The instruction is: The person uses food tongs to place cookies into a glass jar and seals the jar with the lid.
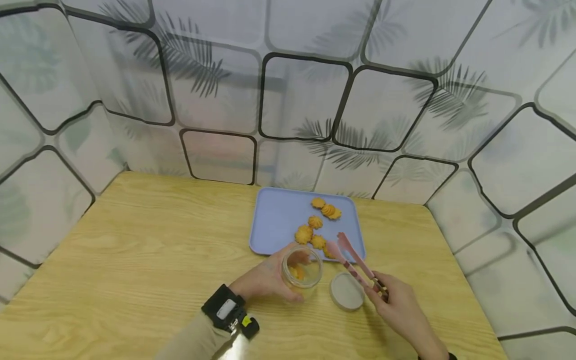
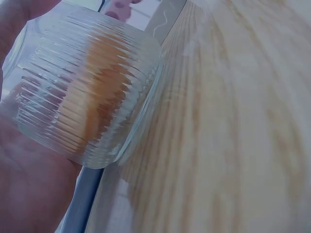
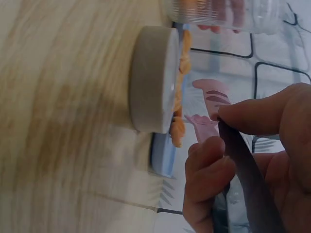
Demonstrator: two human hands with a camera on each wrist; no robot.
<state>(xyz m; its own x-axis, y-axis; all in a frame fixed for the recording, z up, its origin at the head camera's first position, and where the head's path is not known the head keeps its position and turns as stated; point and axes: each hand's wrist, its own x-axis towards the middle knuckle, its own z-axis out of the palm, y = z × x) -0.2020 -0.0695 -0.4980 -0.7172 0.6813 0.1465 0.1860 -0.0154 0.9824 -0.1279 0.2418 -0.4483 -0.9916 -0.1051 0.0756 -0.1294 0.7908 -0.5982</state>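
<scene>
Tongs (image 1: 358,258) are pink and black, cookies (image 1: 315,221) golden, tray (image 1: 279,215) blue, tabletop (image 1: 171,240) wood-grained yellow.

Beige sleeve (image 1: 194,339), black wrist strap (image 1: 217,300)

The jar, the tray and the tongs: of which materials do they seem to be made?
Jar: glossy clear glass or rigid plastic; it is transparent, with ribbed walls catching light.
Tray: probably smooth plastic, judging by its even blue colour and rounded corners.
Tongs: pink front ends, perhaps silicone or plastic, with an opaque look; the dark handle's material is unclear.
</scene>
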